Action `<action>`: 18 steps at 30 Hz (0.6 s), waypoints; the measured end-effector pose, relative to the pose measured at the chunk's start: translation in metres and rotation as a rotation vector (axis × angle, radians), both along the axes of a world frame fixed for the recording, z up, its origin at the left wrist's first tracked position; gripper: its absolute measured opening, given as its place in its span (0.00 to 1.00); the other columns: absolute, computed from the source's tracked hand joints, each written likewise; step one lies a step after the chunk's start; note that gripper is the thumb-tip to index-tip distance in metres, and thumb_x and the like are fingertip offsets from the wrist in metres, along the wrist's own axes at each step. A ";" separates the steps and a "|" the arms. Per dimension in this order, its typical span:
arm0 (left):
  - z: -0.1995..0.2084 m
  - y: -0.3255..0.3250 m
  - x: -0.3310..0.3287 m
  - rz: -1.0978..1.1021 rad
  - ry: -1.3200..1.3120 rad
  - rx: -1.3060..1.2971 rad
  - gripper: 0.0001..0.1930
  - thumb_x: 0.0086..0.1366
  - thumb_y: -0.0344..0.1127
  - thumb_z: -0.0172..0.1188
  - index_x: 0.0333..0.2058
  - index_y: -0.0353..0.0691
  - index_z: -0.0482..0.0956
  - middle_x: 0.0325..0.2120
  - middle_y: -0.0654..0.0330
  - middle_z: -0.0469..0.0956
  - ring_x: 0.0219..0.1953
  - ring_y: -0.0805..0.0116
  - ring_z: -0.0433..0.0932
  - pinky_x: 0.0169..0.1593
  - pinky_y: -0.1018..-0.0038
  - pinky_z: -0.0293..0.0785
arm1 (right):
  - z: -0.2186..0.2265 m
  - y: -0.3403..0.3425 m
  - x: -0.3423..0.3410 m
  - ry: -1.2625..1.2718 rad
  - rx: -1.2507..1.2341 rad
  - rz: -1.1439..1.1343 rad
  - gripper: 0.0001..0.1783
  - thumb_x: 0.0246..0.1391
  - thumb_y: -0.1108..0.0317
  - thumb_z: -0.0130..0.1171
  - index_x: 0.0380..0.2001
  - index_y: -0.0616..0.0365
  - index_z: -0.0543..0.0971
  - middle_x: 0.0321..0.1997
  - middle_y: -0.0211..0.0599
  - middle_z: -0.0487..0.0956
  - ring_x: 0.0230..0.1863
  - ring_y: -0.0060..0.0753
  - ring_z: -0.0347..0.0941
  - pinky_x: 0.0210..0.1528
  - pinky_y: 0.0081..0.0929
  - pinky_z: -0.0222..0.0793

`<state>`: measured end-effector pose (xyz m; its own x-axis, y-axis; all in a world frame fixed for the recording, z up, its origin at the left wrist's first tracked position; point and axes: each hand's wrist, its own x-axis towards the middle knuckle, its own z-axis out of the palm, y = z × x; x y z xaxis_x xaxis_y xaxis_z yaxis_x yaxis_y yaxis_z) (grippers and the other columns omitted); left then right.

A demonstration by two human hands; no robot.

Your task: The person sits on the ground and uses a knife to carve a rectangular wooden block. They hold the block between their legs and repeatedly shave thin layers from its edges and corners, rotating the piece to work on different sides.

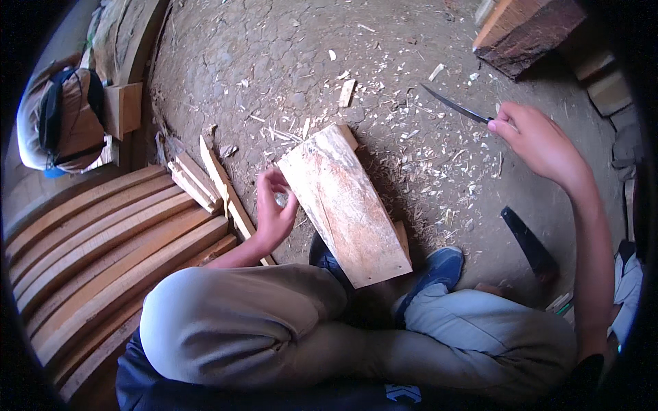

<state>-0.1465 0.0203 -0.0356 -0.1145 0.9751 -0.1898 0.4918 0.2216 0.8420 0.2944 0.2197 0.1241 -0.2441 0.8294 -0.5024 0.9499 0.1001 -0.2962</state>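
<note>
Knife (458,104) gripped well apart from wooden block (346,205)

Chip-strewn floor (473,233) is left open beyond the block and along its right edge; the left side is bounded by stacked planks (103,250). The knife's handle is mostly covered by the right hand (540,142), its fingers closed around it. The left hand (275,212) is seen just beside the block's left edge, fingers curled; whether anything is pinched cannot be told.
</note>
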 end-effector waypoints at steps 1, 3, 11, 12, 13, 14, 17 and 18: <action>0.002 -0.010 0.000 0.097 -0.148 -0.114 0.20 0.67 0.31 0.63 0.55 0.34 0.69 0.45 0.52 0.78 0.42 0.62 0.79 0.47 0.70 0.75 | 0.001 0.001 -0.001 -0.008 -0.017 0.000 0.21 0.64 0.53 0.58 0.35 0.65 0.77 0.32 0.54 0.79 0.37 0.56 0.77 0.43 0.47 0.70; 0.011 -0.030 -0.001 -0.009 -0.577 -0.337 0.15 0.73 0.36 0.57 0.52 0.34 0.73 0.40 0.57 0.81 0.38 0.69 0.79 0.43 0.73 0.75 | 0.002 0.001 -0.003 -0.031 -0.053 -0.003 0.21 0.65 0.53 0.58 0.35 0.65 0.77 0.32 0.55 0.79 0.37 0.56 0.77 0.44 0.46 0.70; 0.030 -0.025 0.059 0.000 -0.859 -0.551 0.25 0.70 0.37 0.67 0.60 0.32 0.73 0.51 0.55 0.81 0.52 0.66 0.80 0.58 0.65 0.76 | -0.005 -0.007 -0.002 0.064 -0.115 -0.042 0.20 0.69 0.53 0.54 0.41 0.64 0.73 0.38 0.55 0.80 0.42 0.54 0.78 0.47 0.46 0.70; 0.032 -0.025 0.067 0.079 -0.926 -0.522 0.26 0.66 0.33 0.70 0.59 0.31 0.73 0.52 0.54 0.81 0.53 0.66 0.80 0.60 0.65 0.76 | -0.006 -0.006 -0.002 0.061 -0.135 -0.057 0.20 0.69 0.53 0.54 0.42 0.64 0.73 0.38 0.55 0.79 0.42 0.54 0.78 0.48 0.46 0.70; 0.035 -0.023 0.070 0.086 -0.932 -0.531 0.26 0.66 0.33 0.71 0.59 0.31 0.74 0.52 0.54 0.81 0.53 0.66 0.81 0.59 0.65 0.76 | -0.007 -0.005 -0.001 0.069 -0.142 -0.064 0.20 0.70 0.53 0.53 0.43 0.64 0.73 0.38 0.54 0.79 0.42 0.54 0.78 0.48 0.45 0.70; 0.037 -0.021 0.072 0.093 -0.938 -0.541 0.26 0.66 0.32 0.71 0.59 0.31 0.74 0.51 0.54 0.82 0.53 0.66 0.81 0.59 0.65 0.76 | -0.008 -0.004 0.000 0.077 -0.149 -0.071 0.20 0.70 0.53 0.53 0.43 0.63 0.73 0.38 0.54 0.80 0.42 0.54 0.78 0.48 0.45 0.70; 0.043 -0.010 0.081 0.038 -0.902 -0.551 0.25 0.65 0.32 0.71 0.58 0.30 0.75 0.50 0.54 0.82 0.52 0.66 0.81 0.58 0.65 0.77 | -0.021 -0.007 0.015 0.112 -0.113 -0.072 0.20 0.70 0.53 0.52 0.43 0.63 0.73 0.37 0.54 0.80 0.41 0.54 0.78 0.47 0.45 0.70; 0.051 -0.006 0.080 0.017 -0.864 -0.547 0.25 0.65 0.32 0.72 0.58 0.30 0.75 0.50 0.54 0.83 0.52 0.66 0.82 0.58 0.65 0.77 | -0.023 -0.007 0.016 0.146 -0.091 -0.063 0.20 0.70 0.53 0.52 0.43 0.63 0.73 0.37 0.54 0.80 0.41 0.54 0.78 0.47 0.44 0.70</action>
<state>-0.0662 0.0138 0.0156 0.2594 0.7299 -0.6324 -0.2418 0.6830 0.6892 0.3101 0.2130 0.1008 -0.2692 0.7981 -0.5391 0.8997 0.0087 -0.4364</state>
